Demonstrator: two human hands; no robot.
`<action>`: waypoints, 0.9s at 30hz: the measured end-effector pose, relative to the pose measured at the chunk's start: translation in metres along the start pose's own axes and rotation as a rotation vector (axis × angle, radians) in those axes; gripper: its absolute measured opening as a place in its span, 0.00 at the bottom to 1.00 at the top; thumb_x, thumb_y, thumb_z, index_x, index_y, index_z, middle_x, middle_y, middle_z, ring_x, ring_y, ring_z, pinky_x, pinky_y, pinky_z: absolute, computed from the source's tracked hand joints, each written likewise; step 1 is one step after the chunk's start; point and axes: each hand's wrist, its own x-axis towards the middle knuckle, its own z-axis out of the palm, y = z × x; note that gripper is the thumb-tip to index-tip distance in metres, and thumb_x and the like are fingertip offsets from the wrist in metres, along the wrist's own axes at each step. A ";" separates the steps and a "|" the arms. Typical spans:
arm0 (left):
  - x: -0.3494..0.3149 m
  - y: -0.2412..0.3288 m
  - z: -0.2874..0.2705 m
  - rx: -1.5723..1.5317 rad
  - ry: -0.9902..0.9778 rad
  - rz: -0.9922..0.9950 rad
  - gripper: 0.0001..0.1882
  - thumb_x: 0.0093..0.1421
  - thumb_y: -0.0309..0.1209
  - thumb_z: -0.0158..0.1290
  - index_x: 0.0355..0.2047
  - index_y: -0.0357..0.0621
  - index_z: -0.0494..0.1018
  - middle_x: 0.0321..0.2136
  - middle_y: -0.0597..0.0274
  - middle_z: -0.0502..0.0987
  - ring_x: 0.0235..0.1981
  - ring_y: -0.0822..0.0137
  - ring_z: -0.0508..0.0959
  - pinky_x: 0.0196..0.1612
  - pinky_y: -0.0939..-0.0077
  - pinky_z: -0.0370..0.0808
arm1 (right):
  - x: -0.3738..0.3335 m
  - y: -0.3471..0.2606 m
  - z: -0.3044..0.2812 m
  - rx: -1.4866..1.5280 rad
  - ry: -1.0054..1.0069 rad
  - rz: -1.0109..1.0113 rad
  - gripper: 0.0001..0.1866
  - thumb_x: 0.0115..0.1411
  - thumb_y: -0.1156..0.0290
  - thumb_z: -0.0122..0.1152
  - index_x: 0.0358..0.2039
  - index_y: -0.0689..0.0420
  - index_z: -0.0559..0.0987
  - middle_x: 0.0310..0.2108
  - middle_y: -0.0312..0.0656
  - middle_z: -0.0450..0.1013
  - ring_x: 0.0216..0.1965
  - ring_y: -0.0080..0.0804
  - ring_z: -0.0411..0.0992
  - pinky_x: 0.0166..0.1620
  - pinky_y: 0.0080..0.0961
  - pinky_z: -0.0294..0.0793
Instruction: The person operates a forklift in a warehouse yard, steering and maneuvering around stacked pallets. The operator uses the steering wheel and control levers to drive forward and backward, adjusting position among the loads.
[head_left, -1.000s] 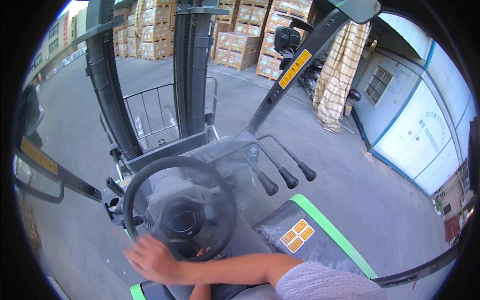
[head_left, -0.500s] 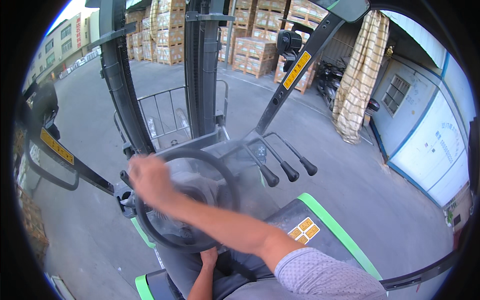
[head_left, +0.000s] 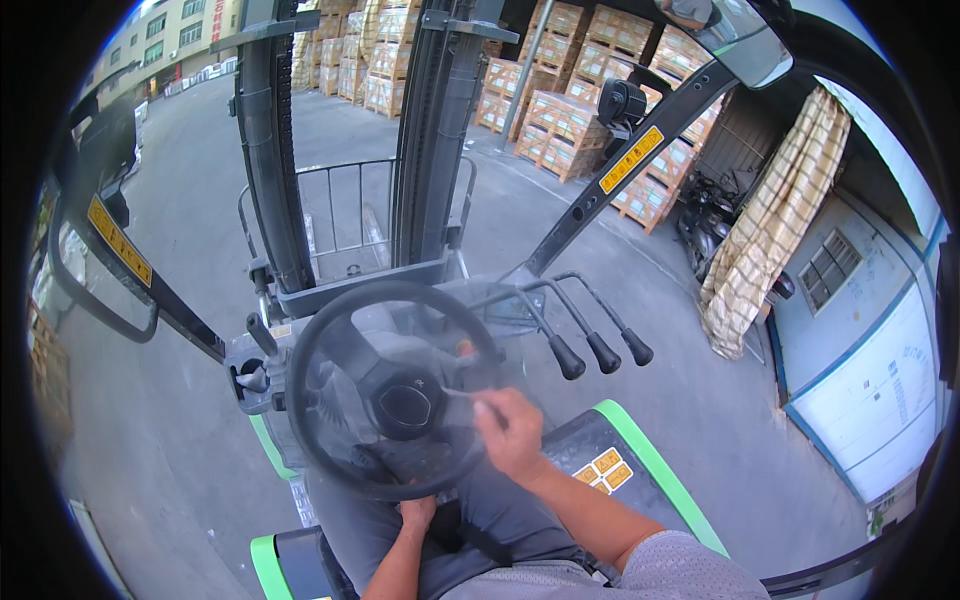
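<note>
A black steering wheel (head_left: 403,405) of a forklift stands in front of me, blurred by motion. My right hand (head_left: 510,432) is at the right side of its rim, fingers curled in and closed on the wheel. Below the bottom of the rim, my left hand (head_left: 418,512) lies on my lap, its fingers hidden by the wheel. Three levers with black knobs (head_left: 604,353) rise to the right of the wheel, untouched. Another short black lever (head_left: 262,335) sticks up on the wheel's left.
Ahead rises the dark mast (head_left: 275,150) with a load guard (head_left: 345,215). Stacked crates on pallets (head_left: 560,130) stand beyond it. At right are a plaid curtain (head_left: 775,225), a parked motorcycle (head_left: 705,225) and a blue-and-white shed (head_left: 850,350). A mirror (head_left: 755,55) hangs at upper right.
My right hand has swung from the wheel's upper left to its right side. The wheel has turned, and the surroundings have shifted in view. My left hand stays low by the rim.
</note>
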 end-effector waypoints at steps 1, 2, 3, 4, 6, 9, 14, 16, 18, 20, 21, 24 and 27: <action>-0.001 0.003 0.013 -0.003 -0.010 0.089 0.18 0.66 0.39 0.52 0.46 0.37 0.79 0.43 0.40 0.82 0.50 0.42 0.79 0.53 0.56 0.74 | 0.007 0.011 -0.007 0.030 0.001 0.045 0.05 0.60 0.76 0.66 0.38 0.57 0.83 0.24 0.39 0.71 0.25 0.34 0.71 0.30 0.30 0.69; -0.003 0.006 0.024 0.005 -0.035 0.105 0.18 0.66 0.39 0.52 0.46 0.36 0.79 0.43 0.41 0.82 0.50 0.42 0.79 0.53 0.56 0.74 | 0.013 0.022 -0.013 0.074 0.011 0.092 0.05 0.61 0.76 0.65 0.38 0.57 0.83 0.24 0.39 0.71 0.25 0.33 0.71 0.29 0.29 0.69; -0.005 0.010 0.036 0.020 -0.046 0.090 0.18 0.66 0.39 0.52 0.45 0.36 0.79 0.44 0.41 0.82 0.50 0.42 0.79 0.53 0.56 0.74 | 0.017 0.033 -0.018 0.099 0.017 0.087 0.04 0.63 0.75 0.65 0.39 0.57 0.83 0.24 0.39 0.71 0.24 0.30 0.71 0.28 0.28 0.68; -0.005 0.016 0.047 -0.034 -0.038 0.132 0.18 0.66 0.39 0.52 0.45 0.36 0.79 0.44 0.41 0.81 0.50 0.42 0.79 0.53 0.56 0.74 | 0.018 0.043 -0.024 0.111 0.007 0.083 0.04 0.63 0.74 0.65 0.39 0.57 0.83 0.24 0.39 0.71 0.24 0.30 0.71 0.29 0.28 0.69; -0.007 0.030 0.074 -0.142 0.008 0.121 0.18 0.66 0.38 0.51 0.45 0.36 0.79 0.45 0.41 0.81 0.50 0.42 0.79 0.53 0.56 0.74 | 0.022 0.065 -0.035 0.182 -0.006 0.152 0.04 0.63 0.74 0.65 0.39 0.57 0.83 0.25 0.39 0.72 0.24 0.30 0.72 0.29 0.28 0.69; -0.001 0.050 0.108 -0.149 0.074 0.068 0.19 0.66 0.39 0.52 0.47 0.38 0.79 0.48 0.41 0.81 0.52 0.43 0.79 0.54 0.56 0.74 | 0.006 0.084 -0.059 0.055 -0.074 -0.004 0.05 0.62 0.74 0.65 0.39 0.57 0.83 0.26 0.41 0.74 0.27 0.34 0.74 0.31 0.30 0.72; 0.012 0.067 0.166 -0.150 0.227 0.303 0.23 0.65 0.44 0.53 0.52 0.39 0.78 0.52 0.43 0.80 0.54 0.44 0.78 0.57 0.58 0.73 | -0.031 0.096 -0.074 0.078 -0.297 -0.232 0.07 0.55 0.75 0.68 0.36 0.55 0.84 0.28 0.42 0.77 0.32 0.42 0.75 0.35 0.36 0.75; 0.019 0.067 0.187 0.063 0.160 0.278 0.19 0.70 0.43 0.53 0.51 0.43 0.77 0.48 0.60 0.82 0.49 0.60 0.81 0.49 0.67 0.78 | -0.037 0.096 -0.058 0.164 -0.343 -0.405 0.08 0.53 0.75 0.70 0.35 0.54 0.84 0.28 0.39 0.77 0.32 0.39 0.75 0.37 0.36 0.76; 0.035 0.070 0.206 -0.084 0.118 0.217 0.19 0.69 0.44 0.53 0.50 0.44 0.78 0.47 0.58 0.82 0.48 0.58 0.81 0.49 0.65 0.78 | -0.026 0.097 -0.037 0.264 -0.421 -0.575 0.12 0.53 0.74 0.70 0.39 0.56 0.82 0.29 0.38 0.76 0.33 0.38 0.75 0.40 0.35 0.75; 0.059 0.073 0.220 -1.107 -0.098 -0.134 0.20 0.68 0.46 0.52 0.50 0.45 0.79 0.46 0.56 0.82 0.47 0.56 0.81 0.48 0.63 0.78 | 0.002 0.098 -0.008 0.335 -0.468 -0.705 0.10 0.55 0.74 0.68 0.39 0.58 0.80 0.27 0.39 0.74 0.31 0.39 0.73 0.40 0.37 0.73; 0.066 0.073 0.228 -1.477 -0.136 -0.301 0.21 0.68 0.47 0.52 0.49 0.45 0.79 0.46 0.55 0.82 0.47 0.55 0.81 0.48 0.62 0.78 | 0.020 0.094 0.007 0.368 -0.452 -0.740 0.08 0.55 0.74 0.66 0.35 0.57 0.79 0.27 0.41 0.74 0.30 0.41 0.72 0.38 0.39 0.72; 0.087 0.077 0.260 -0.111 0.324 0.048 0.26 0.65 0.49 0.49 0.46 0.36 0.80 0.44 0.33 0.80 0.50 0.35 0.78 0.54 0.47 0.74 | 0.095 0.109 0.040 0.310 -0.324 -0.678 0.06 0.58 0.71 0.63 0.36 0.56 0.83 0.29 0.50 0.78 0.33 0.50 0.76 0.39 0.44 0.75; 0.107 0.083 0.279 -0.140 0.408 0.053 0.25 0.66 0.48 0.47 0.46 0.38 0.80 0.42 0.33 0.81 0.50 0.34 0.78 0.53 0.47 0.74 | 0.168 0.163 0.036 0.335 -0.139 -0.543 0.04 0.58 0.71 0.63 0.33 0.55 0.83 0.25 0.47 0.79 0.30 0.49 0.78 0.39 0.45 0.76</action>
